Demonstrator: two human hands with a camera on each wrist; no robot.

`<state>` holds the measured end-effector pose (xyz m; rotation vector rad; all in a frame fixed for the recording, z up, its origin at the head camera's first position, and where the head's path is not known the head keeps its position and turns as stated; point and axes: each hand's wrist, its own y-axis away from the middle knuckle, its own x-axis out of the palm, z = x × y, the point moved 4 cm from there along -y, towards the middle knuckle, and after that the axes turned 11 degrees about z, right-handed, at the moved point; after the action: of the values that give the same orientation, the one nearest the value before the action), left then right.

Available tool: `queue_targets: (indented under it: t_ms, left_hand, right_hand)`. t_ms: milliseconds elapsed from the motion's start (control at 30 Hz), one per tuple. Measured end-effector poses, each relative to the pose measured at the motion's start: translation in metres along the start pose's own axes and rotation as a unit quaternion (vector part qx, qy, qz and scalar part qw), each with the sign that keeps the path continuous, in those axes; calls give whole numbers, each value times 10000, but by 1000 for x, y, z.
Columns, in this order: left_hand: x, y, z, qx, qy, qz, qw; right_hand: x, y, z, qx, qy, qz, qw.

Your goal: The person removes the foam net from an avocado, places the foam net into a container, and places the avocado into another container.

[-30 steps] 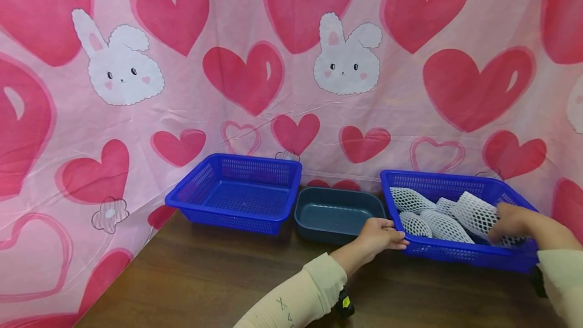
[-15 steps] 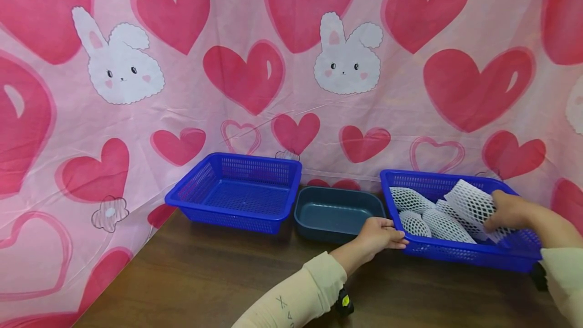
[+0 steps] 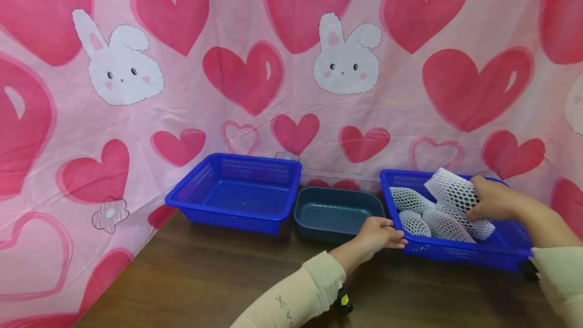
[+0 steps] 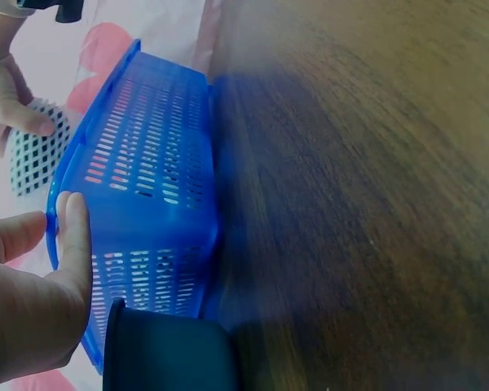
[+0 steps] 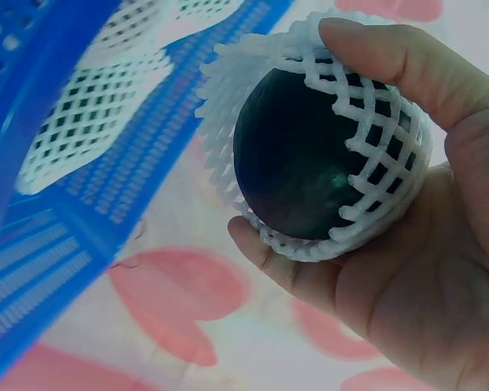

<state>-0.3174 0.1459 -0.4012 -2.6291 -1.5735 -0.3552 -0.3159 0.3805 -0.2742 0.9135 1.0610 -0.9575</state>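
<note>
In the head view my right hand (image 3: 496, 200) holds a white foam-net sleeve (image 3: 452, 191) above the right blue basket (image 3: 464, 251). The right wrist view shows a smooth, dark, rounded object (image 5: 289, 159) inside that sleeve, perhaps a fruit. My thumb and fingers curl round it there. Several other netted pieces (image 3: 448, 224) lie in the basket's left and middle part. My left hand (image 3: 375, 237) pinches the basket's near left corner. In the left wrist view its thumb and fingers (image 4: 77, 240) stand on either side of the rim.
A dark teal tray (image 3: 334, 236) stands between the right basket and a second blue basket (image 3: 237, 220) on the left. Nothing shows inside these two. All stand on a brown wooden table (image 3: 191, 277) before a pink heart-patterned cloth (image 3: 273, 130).
My right hand has lifted the netted object and moved it left and up over the other pieces, uncovering the basket's right part. My left hand has stayed at the rim.
</note>
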Motion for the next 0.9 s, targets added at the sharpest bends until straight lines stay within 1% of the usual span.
queue_targets:
  t_ms: [100, 267, 433, 633, 900]
  left_hand:
    - [0, 0, 0, -47, -27, 19, 10000]
    - [-3, 1, -3, -119, -203, 42, 9997]
    - [-8, 4, -7, -46, -414, 117, 9991]
    - [-21, 9, -14, 79, -800, 286, 9964]
    - [-40, 20, -31, 186, -1274, 443, 9907]
  right_hand:
    - [-2, 0, 11, -91, 50, -101, 9999]
    - [-5, 0, 31, -199, 179, -159, 9995]
    - [-5, 3, 53, -358, 112, -216, 9991]
    - [-3, 7, 70, -596, -125, -209, 9979]
    - [5, 11, 88, -743, -366, -174, 9964]
